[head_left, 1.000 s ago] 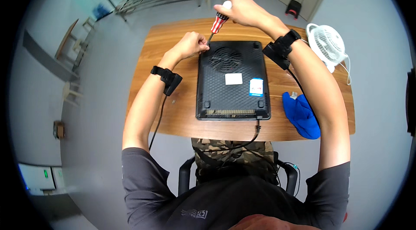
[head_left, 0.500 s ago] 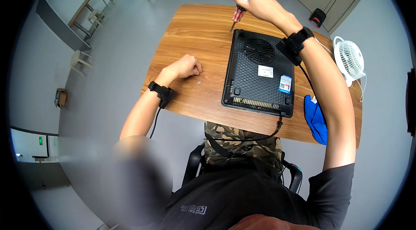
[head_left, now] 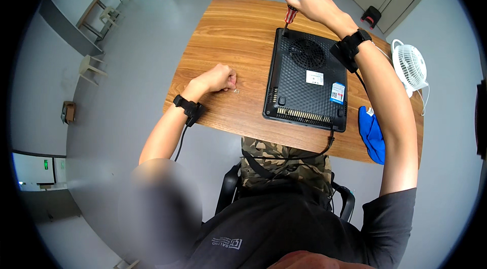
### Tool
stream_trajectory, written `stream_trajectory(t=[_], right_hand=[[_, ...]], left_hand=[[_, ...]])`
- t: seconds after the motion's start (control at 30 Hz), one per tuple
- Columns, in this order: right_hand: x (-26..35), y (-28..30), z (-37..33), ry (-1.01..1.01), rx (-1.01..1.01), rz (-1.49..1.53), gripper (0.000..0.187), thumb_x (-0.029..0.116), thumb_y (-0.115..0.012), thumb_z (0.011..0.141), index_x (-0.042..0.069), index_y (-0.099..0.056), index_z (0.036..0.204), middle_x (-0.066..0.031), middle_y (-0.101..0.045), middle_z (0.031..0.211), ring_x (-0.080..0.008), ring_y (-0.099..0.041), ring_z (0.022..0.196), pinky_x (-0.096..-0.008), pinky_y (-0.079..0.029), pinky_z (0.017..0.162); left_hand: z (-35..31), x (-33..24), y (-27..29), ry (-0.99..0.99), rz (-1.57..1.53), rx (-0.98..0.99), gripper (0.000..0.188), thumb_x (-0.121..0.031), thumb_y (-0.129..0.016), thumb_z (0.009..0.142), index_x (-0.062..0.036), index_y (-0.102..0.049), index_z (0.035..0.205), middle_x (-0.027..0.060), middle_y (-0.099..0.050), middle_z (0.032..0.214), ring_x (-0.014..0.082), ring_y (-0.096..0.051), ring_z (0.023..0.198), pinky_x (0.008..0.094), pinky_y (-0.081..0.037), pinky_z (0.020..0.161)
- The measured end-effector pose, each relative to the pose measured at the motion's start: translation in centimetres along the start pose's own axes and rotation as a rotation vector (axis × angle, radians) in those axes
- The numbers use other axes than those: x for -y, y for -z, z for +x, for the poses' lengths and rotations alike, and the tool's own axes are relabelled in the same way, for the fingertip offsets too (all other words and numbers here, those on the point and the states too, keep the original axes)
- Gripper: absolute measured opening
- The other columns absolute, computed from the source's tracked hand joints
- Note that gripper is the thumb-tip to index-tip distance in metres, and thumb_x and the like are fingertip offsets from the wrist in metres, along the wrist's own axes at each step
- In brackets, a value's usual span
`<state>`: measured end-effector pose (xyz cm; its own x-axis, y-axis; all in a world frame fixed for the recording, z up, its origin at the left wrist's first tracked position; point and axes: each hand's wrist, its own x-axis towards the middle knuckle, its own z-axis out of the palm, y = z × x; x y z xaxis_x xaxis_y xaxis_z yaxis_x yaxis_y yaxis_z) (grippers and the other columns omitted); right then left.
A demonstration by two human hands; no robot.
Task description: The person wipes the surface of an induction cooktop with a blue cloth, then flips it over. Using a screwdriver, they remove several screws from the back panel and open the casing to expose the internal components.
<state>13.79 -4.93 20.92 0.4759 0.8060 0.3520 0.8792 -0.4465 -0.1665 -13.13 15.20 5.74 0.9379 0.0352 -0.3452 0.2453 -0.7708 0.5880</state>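
An induction cooker (head_left: pixel 304 91) lies upside down on the wooden table, its round fan grille and vent slots facing up. My right hand (head_left: pixel 315 4) is wrapped round a screwdriver (head_left: pixel 290 15) with a red-and-white striped handle. The blade points down, its tip at the cooker's far left corner. On the table to the left, my left hand (head_left: pixel 221 77) rests with curled fingers; whatever they pinch, if anything, is too small to make out. Beside those fingertips lie small shiny screws (head_left: pixel 236 91).
A white fan (head_left: pixel 410 66) stands at the table's right edge. Nearer me is a blue cloth item (head_left: pixel 371 134). The cooker's black cord (head_left: pixel 331 141) drops over the front edge onto my lap. Stools (head_left: pixel 91 68) stand off to the left.
The screwdriver's tip has moved from beyond the cooker's far edge onto its far left corner. My left fingers are now closer to the screws, which have shifted slightly.
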Motion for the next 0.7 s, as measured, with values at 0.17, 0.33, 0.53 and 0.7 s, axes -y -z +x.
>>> stream_trajectory(t=[0.17, 0.33, 0.53, 0.7], right_hand=[[-0.2, -0.1, -0.1, 0.003, -0.006, -0.015, 0.057, 0.050, -0.060, 0.099, -0.005, -0.074, 0.089, -0.0267, -0.070, 0.078, -0.0429, -0.071, 0.075, -0.0478, -0.058, 0.073], [-0.9, -0.1, 0.3, -0.028, -0.008, -0.031, 0.058, 0.050, -0.060, 0.098, -0.007, -0.072, 0.090, -0.0274, -0.070, 0.078, -0.0439, -0.070, 0.075, -0.0476, -0.058, 0.074], [-1.6, 0.0, 1.2, -0.042, -0.013, -0.018, 0.059, 0.050, -0.061, 0.098, -0.007, -0.072, 0.090, -0.0279, -0.070, 0.079, -0.0447, -0.070, 0.077, -0.0480, -0.058, 0.075], [-1.4, -0.6, 1.9, -0.075, 0.016, 0.004, 0.059, 0.051, -0.063, 0.096, -0.007, -0.072, 0.090, -0.0284, -0.070, 0.080, -0.0459, -0.070, 0.079, -0.0494, -0.057, 0.076]], left_hand=[[-0.3, -0.9, 1.1, -0.005, 0.024, -0.021, 0.010, -0.006, -0.066, 0.091, 0.0026, -0.070, 0.087, 0.0117, -0.072, 0.076, 0.0196, -0.068, 0.067, 0.0339, -0.054, 0.065], [1.2, -1.2, 3.2, -0.130, 0.159, -0.206, 0.013, -0.011, -0.069, 0.092, 0.0012, -0.071, 0.091, 0.0172, -0.074, 0.084, 0.0304, -0.071, 0.077, 0.0387, -0.056, 0.073], [6.0, -4.6, 5.8, -0.264, 0.166, -0.416, 0.017, -0.009, -0.070, 0.089, 0.0022, -0.074, 0.100, 0.0209, -0.074, 0.090, 0.0343, -0.071, 0.082, 0.0402, -0.056, 0.078], [11.7, -6.9, 7.3, -0.323, 0.074, -0.517, 0.025, -0.008, -0.069, 0.089, 0.0041, -0.073, 0.110, 0.0226, -0.075, 0.098, 0.0340, -0.073, 0.091, 0.0400, -0.057, 0.085]])
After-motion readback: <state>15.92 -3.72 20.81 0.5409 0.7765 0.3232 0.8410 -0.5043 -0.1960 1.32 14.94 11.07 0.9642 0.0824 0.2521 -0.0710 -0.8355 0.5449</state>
